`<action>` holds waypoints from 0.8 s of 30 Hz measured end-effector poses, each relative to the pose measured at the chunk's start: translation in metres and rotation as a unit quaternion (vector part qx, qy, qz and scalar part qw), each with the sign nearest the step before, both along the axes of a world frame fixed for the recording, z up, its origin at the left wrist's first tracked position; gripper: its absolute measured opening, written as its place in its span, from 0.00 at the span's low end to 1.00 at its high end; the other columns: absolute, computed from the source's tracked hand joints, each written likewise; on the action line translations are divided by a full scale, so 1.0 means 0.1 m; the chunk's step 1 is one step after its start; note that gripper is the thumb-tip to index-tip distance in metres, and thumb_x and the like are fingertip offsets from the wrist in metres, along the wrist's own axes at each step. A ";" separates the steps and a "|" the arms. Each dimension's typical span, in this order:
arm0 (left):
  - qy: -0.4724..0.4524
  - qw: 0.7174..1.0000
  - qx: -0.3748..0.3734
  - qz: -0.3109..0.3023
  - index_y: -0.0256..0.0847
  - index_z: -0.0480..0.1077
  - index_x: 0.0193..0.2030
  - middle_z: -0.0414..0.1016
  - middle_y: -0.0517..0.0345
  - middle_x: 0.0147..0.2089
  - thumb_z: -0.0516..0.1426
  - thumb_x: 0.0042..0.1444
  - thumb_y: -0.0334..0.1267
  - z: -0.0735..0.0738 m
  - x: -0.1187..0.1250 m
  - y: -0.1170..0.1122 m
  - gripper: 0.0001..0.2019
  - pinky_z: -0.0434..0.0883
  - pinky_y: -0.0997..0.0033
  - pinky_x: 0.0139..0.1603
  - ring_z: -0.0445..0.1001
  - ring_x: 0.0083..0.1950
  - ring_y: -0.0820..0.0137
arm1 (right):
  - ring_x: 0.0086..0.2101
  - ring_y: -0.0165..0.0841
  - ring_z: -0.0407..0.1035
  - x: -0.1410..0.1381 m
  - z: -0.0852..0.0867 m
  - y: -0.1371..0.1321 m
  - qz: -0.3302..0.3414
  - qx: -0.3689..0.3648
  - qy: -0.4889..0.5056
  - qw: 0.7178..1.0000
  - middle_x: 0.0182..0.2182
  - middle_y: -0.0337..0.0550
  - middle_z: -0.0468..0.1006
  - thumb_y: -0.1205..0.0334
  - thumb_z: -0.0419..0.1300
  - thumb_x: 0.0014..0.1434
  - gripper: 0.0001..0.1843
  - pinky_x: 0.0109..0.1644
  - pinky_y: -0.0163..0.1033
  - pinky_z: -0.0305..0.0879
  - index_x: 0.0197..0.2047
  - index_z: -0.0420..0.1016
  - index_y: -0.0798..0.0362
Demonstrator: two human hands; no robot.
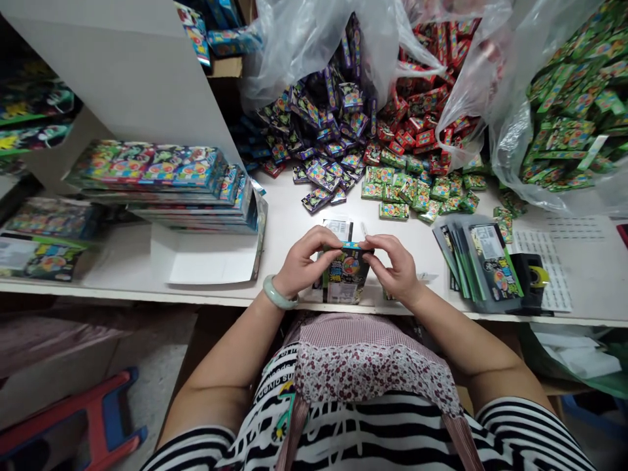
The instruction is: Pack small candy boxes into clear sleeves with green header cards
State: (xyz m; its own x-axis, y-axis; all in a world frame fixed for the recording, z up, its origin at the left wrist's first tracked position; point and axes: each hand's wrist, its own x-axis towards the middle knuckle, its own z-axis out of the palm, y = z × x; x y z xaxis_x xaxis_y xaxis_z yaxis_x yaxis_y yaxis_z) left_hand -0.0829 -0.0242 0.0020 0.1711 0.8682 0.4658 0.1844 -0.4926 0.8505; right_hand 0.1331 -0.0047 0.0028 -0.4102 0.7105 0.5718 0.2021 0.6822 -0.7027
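Upright at the table's front edge stands a dark printed packet (347, 278) with a blue top edge. My left hand (311, 256) pinches its upper left corner between thumb and fingers. The upper right corner is gripped the same way by my right hand (395, 263). A pale label card (338, 229) lies just behind the packet, partly covered. To the right, several flat printed sleeves (490, 261) are fanned beside a black tape dispenser (532, 281). Loose small green boxes (394, 210) lie beyond my hands.
Purple boxes (321, 176), red boxes (424, 101) and more green boxes (569, 134) spill from clear plastic bags. On the left, filled packs (157, 163) are stacked in a white carton (210, 258). Sticker sheets (544, 261) lie at right; a red and blue stool (93, 425) stands below.
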 end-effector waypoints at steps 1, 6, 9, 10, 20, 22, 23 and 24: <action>-0.005 1.000 0.001 0.005 0.42 0.72 0.41 0.72 0.56 0.39 0.60 0.61 0.33 -0.01 0.01 0.00 0.03 0.72 0.68 0.43 0.73 0.42 0.70 | 0.45 0.37 0.74 0.01 0.02 0.01 0.000 -0.005 -0.006 1.000 0.44 0.41 0.81 0.69 0.59 0.63 0.30 0.51 0.49 0.72 0.65 0.63 0.36; -0.013 0.999 -0.030 0.024 0.41 0.69 0.42 0.72 0.54 0.42 0.57 0.63 0.35 -0.04 0.06 0.02 0.02 0.72 0.65 0.47 0.73 0.45 0.69 | 0.50 0.40 0.71 0.06 0.35 0.17 -0.008 -0.068 -0.057 0.996 0.47 0.43 0.77 0.60 0.64 0.61 0.17 0.57 0.53 0.67 0.54 0.72 0.42; -0.005 0.999 -0.033 0.030 0.42 0.69 0.42 0.72 0.55 0.41 0.57 0.63 0.37 -0.04 0.08 0.02 0.03 0.72 0.65 0.48 0.73 0.44 0.69 | 0.48 0.39 0.71 0.03 0.57 0.31 0.020 -0.104 -0.077 0.991 0.43 0.42 0.77 0.56 0.64 0.60 0.05 0.57 0.51 0.66 0.39 0.75 0.46; -0.004 0.999 -0.030 0.032 0.42 0.69 0.41 0.72 0.55 0.40 0.57 0.63 0.37 -0.04 0.08 0.03 0.03 0.72 0.65 0.47 0.73 0.44 0.69 | 0.45 0.37 0.71 0.00 0.61 0.36 0.047 -0.127 -0.088 0.987 0.40 0.41 0.77 0.57 0.63 0.61 0.05 0.55 0.50 0.67 0.36 0.74 0.48; -0.025 0.999 -0.028 0.014 0.43 0.68 0.40 0.71 0.57 0.39 0.54 0.65 0.37 -0.07 0.08 0.08 0.03 0.71 0.64 0.46 0.72 0.43 0.69 | 0.30 0.29 0.68 -0.21 0.48 0.60 0.119 -0.287 -0.176 0.934 0.31 0.40 0.76 0.57 0.62 0.60 0.09 0.35 0.36 0.65 0.31 0.73 0.53; -0.028 0.999 -0.035 0.017 0.43 0.68 0.40 0.71 0.57 0.39 0.54 0.65 0.39 -0.07 0.08 0.09 0.04 0.71 0.64 0.46 0.72 0.42 0.69 | 0.25 0.27 0.66 -0.23 0.50 0.62 0.132 -0.315 -0.180 0.922 0.26 0.37 0.74 0.57 0.63 0.60 0.10 0.30 0.34 0.62 0.30 0.72 0.53; -0.029 0.999 -0.037 0.018 0.43 0.68 0.39 0.72 0.57 0.39 0.54 0.65 0.40 -0.07 0.08 0.09 0.05 0.71 0.63 0.46 0.72 0.42 0.69 | 0.24 0.26 0.64 -0.24 0.51 0.64 0.138 -0.324 -0.184 0.918 0.24 0.36 0.73 0.57 0.63 0.60 0.11 0.28 0.34 0.60 0.30 0.72 0.53; -0.030 0.999 -0.039 0.020 0.43 0.68 0.39 0.72 0.57 0.39 0.54 0.65 0.41 -0.07 0.08 0.09 0.06 0.71 0.63 0.46 0.72 0.42 0.68 | 0.23 0.26 0.64 -0.25 0.52 0.65 0.143 -0.328 -0.189 0.915 0.22 0.36 0.72 0.57 0.64 0.60 0.11 0.28 0.33 0.60 0.29 0.72 0.53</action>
State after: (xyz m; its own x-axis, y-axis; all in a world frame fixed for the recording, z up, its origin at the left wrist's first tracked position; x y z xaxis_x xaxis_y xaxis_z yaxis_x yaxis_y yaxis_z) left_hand -0.0747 -0.0156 -0.0049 0.1102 0.9080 0.4042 0.1505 -0.4172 0.8963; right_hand 0.1077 0.0604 0.0548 -0.7126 0.6831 -0.1597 0.3944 0.2018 -0.8965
